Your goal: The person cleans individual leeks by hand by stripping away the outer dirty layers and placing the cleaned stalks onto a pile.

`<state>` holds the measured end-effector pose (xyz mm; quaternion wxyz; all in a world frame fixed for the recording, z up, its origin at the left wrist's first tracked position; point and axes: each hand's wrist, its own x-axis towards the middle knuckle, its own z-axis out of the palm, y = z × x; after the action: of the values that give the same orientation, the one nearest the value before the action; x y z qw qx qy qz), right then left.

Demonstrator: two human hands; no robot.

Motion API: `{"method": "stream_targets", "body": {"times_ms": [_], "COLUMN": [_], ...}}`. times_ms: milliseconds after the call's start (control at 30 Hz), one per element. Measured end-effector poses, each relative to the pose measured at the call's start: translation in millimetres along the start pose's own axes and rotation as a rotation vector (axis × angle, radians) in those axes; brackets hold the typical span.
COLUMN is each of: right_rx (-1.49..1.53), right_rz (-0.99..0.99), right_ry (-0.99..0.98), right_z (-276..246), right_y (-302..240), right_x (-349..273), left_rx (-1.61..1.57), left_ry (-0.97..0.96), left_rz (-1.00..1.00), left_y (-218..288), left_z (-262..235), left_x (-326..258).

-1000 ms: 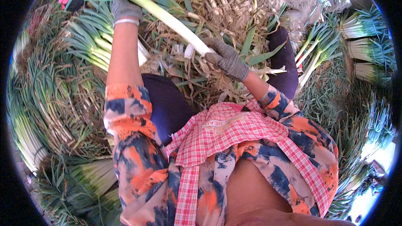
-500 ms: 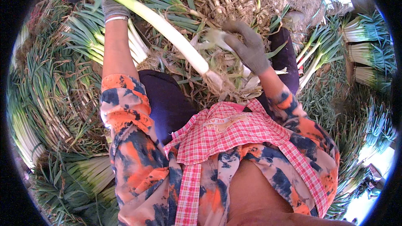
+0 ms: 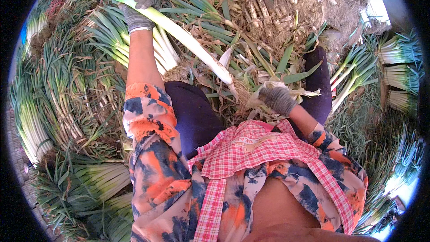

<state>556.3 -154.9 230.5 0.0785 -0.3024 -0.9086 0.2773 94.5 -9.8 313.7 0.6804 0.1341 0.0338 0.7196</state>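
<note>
One long leek (image 3: pixel 188 41) slants over plant litter (image 3: pixel 208 75); left hand (image 3: pixel 136 17), gloved, wrapped round its upper shank; probably light, firm-stemmed, limp-leaved, easily bruised, best gripped mid-shank; right hand (image 3: pixel 277 99) curled near root end, any hold hidden.

The held leek (image 3: pixel 190 42) partly crosses the open space between the knees (image 3: pixel 190 110).

A produce-handling place, by its leeks: tied bundles (image 3: pixel 33 127) left of the checked apron (image 3: pixel 260 149), stacked bundles (image 3: pixel 400 77) right of it, rooty stalks (image 3: pixel 273 6) heaped beyond.
</note>
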Motion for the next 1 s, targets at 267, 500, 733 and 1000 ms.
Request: {"method": "stream_targets", "body": {"times_ms": [267, 500, 733, 1000], "right_rx": [0.542, 0.5, 0.444, 1.594], "right_rz": [0.023, 0.097, 0.245, 0.062], "right_ry": [0.397, 0.78, 0.732, 0.666], "right_z": [-70, -35, -55, -64], "right_y": [-98, -69, -46, -47], "right_x": [135, 153, 159, 113], "left_rx": [-0.004, 0.646, 0.47, 0.396], "left_ry": [-0.191, 0.524, 0.338, 0.186], "left_rz": [-0.044, 0.347, 0.202, 0.139], "left_y": [-47, -97, -97, -53], "left_z": [57, 72, 68, 42], "left_x": [1, -7, -5, 7]}}
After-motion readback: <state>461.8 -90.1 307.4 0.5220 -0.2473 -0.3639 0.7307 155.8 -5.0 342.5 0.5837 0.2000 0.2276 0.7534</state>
